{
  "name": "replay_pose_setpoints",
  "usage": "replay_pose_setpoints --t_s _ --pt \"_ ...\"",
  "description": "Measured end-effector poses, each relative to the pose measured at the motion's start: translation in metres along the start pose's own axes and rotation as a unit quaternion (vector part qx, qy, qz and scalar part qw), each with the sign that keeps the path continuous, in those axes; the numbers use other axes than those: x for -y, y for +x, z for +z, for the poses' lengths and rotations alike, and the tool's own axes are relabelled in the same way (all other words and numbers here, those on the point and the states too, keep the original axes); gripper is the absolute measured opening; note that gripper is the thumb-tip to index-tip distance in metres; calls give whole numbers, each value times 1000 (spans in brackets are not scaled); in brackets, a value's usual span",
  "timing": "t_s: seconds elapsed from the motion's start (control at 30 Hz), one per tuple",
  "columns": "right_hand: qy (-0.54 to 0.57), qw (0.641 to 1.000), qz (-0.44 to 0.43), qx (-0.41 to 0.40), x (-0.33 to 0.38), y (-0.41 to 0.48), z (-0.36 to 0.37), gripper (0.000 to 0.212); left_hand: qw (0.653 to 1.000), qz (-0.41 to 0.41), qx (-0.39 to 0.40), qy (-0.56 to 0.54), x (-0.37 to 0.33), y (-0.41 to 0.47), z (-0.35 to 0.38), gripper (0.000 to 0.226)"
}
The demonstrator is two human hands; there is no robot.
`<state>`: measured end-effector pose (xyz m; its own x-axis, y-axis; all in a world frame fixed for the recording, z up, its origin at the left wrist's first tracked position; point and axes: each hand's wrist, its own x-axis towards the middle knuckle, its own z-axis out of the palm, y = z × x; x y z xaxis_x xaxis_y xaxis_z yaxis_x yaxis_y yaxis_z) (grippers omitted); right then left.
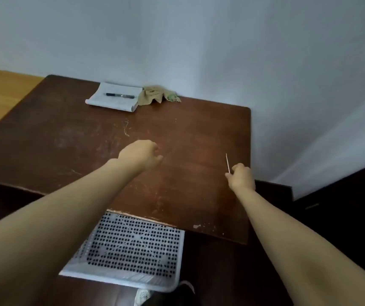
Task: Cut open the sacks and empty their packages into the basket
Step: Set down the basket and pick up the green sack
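A white perforated basket [130,250] sits on the floor below the near edge of the brown table [77,140]; nothing lies in it. My right hand [242,177] grips a thin blade [228,162] that points up, over the table's right side. My left hand [141,155] hovers over the table's middle with its fingers curled and nothing visible in it. No sack or package is in view.
At the table's far edge lie a white notepad [113,97] with a dark pen [119,95] on it, and a crumpled tan cloth [155,95] beside it. A white wall rises behind. A shoe [142,295] shows below the basket.
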<state>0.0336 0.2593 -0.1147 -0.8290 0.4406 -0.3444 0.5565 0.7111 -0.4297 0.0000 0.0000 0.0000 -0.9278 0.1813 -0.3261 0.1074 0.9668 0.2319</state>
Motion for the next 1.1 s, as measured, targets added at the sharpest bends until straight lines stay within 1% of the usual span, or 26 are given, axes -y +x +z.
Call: replay_pose_setpoints --t_s 0.1,0.2,0.37,0.43,0.47,0.5,0.53,0.6,0.63,0.67,0.7,0.77,0.9,0.97,1.1 --pt "-15 999 25 -13 0 7 6 42 1000 -18 14 -2 1 4 15 40" --pt "-57 998 17 3 -2 13 17 42 999 -26 24 -2 1 4 28 37" --pt "-97 995 -27 -20 -1 21 23 27 999 -43 19 -15 4 8 41 38" --pt "-58 998 -25 -3 3 19 25 25 998 -48 21 -29 5 6 44 38" --pt "-10 1000 -21 10 7 16 27 25 998 -50 22 -37 6 4 45 38" --pt "61 998 -12 26 13 12 29 25 997 -51 22 -45 7 3 45 39" --pt "145 988 2 52 21 8 32 24 997 -55 24 -53 9 0 45 39" --pt "296 947 33 123 41 -9 36 19 995 -68 26 -67 15 -7 45 40" --pt "343 924 39 162 52 -18 39 15 994 -76 25 -73 19 -12 47 40" --pt "366 909 35 197 64 -27 42 12 993 -86 25 -77 24 -18 48 39" --pt "371 900 29 229 75 -37 45 12 992 -98 24 -81 30 -24 51 38" --pt "365 887 27 283 98 -58 55 18 988 -127 29 -86 46 -40 57 36" --pt "296 878 17 376 134 -100 89 30 977 -185 26 -103 83 -80 73 39" --pt "276 866 9 418 146 -124 109 33 971 -210 23 -115 105 -105 83 40" --pt "243 864 -14 440 166 -174 145 25 955 -272 19 -116 149 -163 103 49"
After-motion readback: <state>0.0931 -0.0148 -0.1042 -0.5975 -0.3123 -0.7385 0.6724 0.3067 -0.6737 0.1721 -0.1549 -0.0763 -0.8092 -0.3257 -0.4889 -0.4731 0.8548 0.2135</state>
